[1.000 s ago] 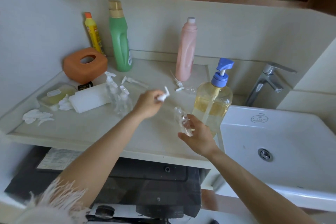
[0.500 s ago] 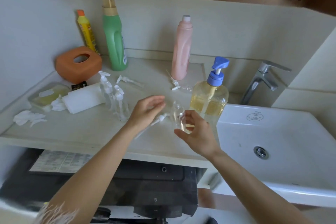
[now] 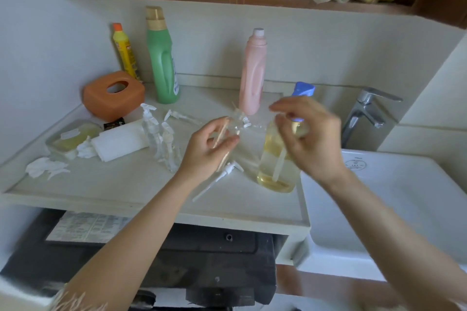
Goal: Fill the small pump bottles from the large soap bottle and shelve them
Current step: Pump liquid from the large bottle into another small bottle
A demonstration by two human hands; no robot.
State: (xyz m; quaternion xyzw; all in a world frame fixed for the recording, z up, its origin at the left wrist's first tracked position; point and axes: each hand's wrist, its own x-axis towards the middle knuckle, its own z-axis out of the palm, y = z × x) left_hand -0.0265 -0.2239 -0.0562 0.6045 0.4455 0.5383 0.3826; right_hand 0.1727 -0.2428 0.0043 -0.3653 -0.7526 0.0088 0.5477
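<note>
Gripping a small clear bottle (image 3: 233, 125) between curled fingers and thumb, the left hand (image 3: 207, 149) is held above the tabletop (image 3: 126, 184), just left of the large soap bottle (image 3: 276, 159). The right hand (image 3: 310, 139) is blurred, fingers loosely curled around the blue pump (image 3: 303, 89); whether its grip is closed cannot be told. A loose white pump (image 3: 222, 174) lies beneath the left hand.

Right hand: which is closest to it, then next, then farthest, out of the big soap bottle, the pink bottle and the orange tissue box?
From the right hand:
1. Big soap bottle, right beneath it.
2. Pink bottle, behind, toward the wall.
3. Orange tissue box, far across on the left.
</note>
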